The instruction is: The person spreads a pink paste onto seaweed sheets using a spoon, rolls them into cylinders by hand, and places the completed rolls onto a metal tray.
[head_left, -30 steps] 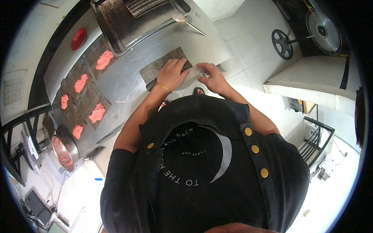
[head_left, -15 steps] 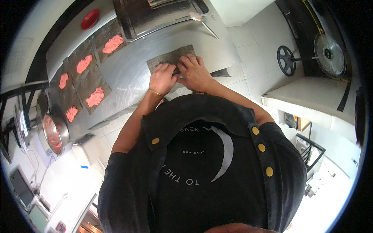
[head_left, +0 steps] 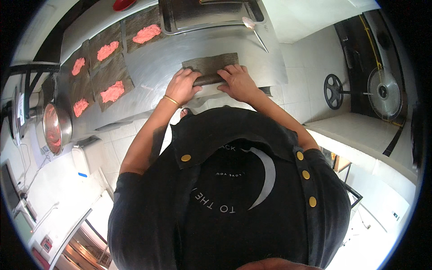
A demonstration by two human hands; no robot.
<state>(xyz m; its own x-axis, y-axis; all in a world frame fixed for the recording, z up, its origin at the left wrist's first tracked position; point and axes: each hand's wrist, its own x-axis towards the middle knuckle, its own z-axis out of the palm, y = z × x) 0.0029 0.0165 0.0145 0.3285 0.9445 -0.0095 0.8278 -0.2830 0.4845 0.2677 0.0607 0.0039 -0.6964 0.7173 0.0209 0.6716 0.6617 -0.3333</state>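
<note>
A dark seaweed sheet (head_left: 211,64) lies at the front edge of the metal table, its near edge turned over into a roll. My left hand (head_left: 182,85) grips the left end of that roll, fingers curled over the top and thumb on the near side. At the other end, my right hand (head_left: 239,83) holds the roll the same way. Between the hands the rolled edge shows; whatever is inside it is hidden. To the left lie several more seaweed sheets, each bearing a lump of pink minced filling (head_left: 112,92).
A metal tray (head_left: 180,32) with dark rolls at its far edge stands behind the sheet. A spatula (head_left: 260,39) with pink residue lies to its right. At the left are a steel bowl (head_left: 67,128) and a red dish (head_left: 122,4). A fan (head_left: 384,93) stands far right.
My hands have moved apart from the middle of the sheet to the ends of the roll, uncovering the rolled edge. The whole view has shifted a little.
</note>
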